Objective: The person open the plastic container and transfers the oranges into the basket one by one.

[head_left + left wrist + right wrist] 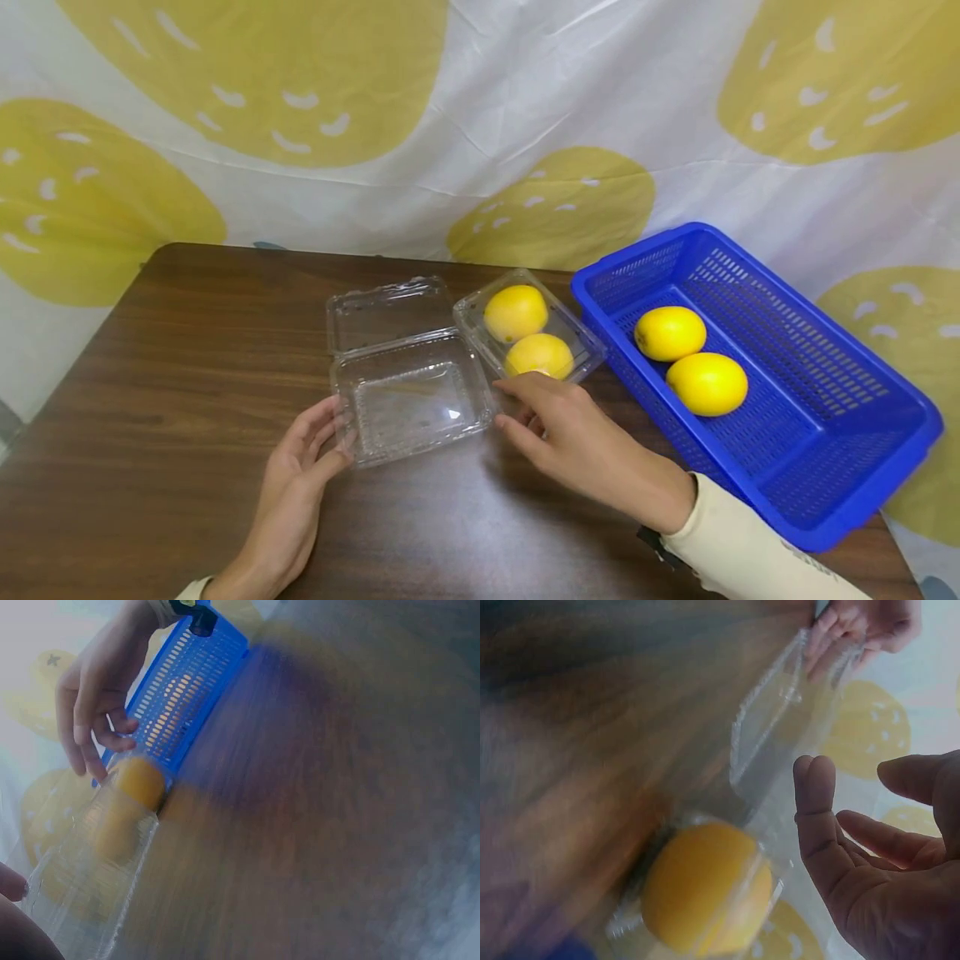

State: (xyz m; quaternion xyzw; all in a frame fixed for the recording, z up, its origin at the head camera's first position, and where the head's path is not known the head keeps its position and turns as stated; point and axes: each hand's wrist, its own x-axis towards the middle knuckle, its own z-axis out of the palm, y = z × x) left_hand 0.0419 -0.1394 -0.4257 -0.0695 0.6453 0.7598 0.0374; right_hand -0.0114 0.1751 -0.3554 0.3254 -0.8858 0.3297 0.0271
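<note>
An opened clear plastic clamshell box [408,396] lies in the middle of the head view, its lid [390,317] folded back toward the far side and its tray bare inside. At its left edge, my left hand [300,475] pinches the rim between thumb and fingers. My right hand [573,437] hovers by the box's right corner, fingers loosely bent, thumb apart from them and nothing held; the right wrist view shows this gap. Just beyond it stands a second clear box [480,337], lid down over two yellow oval fruits [516,313], which look like lemons.
A blue perforated plastic basket [817,450] stands on the right, holding two more yellow fruits [707,384]. Everything stands on a dark wooden table [172,400]. Behind its far edge hangs a white curtain [517,75] with a yellow fruit print.
</note>
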